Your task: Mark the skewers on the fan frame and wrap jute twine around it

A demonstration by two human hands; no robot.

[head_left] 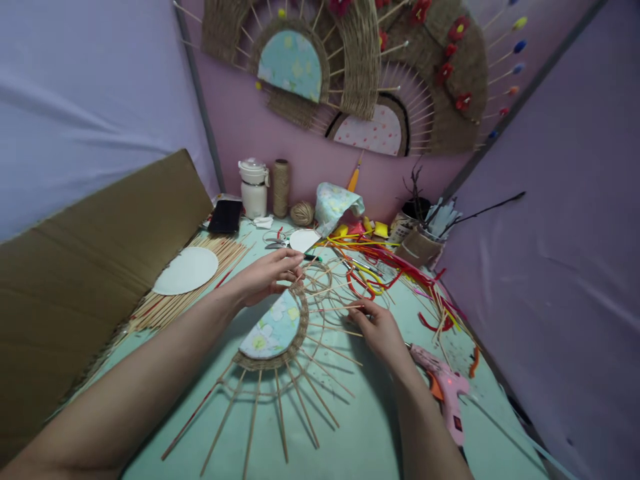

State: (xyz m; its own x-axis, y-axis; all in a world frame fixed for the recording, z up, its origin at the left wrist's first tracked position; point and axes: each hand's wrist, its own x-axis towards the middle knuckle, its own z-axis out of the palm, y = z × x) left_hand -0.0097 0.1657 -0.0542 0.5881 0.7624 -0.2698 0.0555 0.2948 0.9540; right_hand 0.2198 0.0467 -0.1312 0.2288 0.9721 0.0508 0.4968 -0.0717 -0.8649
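A half-circle panel (273,327) covered in pale blue floral fabric has a rim of woven twine (301,327). Thin wooden sticks (303,405) fan out from that rim, and a loose strand of twine passes across several of them. At the panel's upper end, my left hand (267,275) has its fingers closed around the rim and a stick there, partly hiding them. On the right side, my right hand (377,330) pinches the outer end of a stick with a reddish mark (333,309). Whether twine is also in those fingertips I cannot tell.
A pink glue gun (445,383) lies at right, near tangled red pipe cleaners (395,257) and scissors (363,280). Loose sticks (170,307) and a white disc (187,270) lie at left beside cardboard (105,267). A twine ball (302,213) and white jar (253,190) stand behind.
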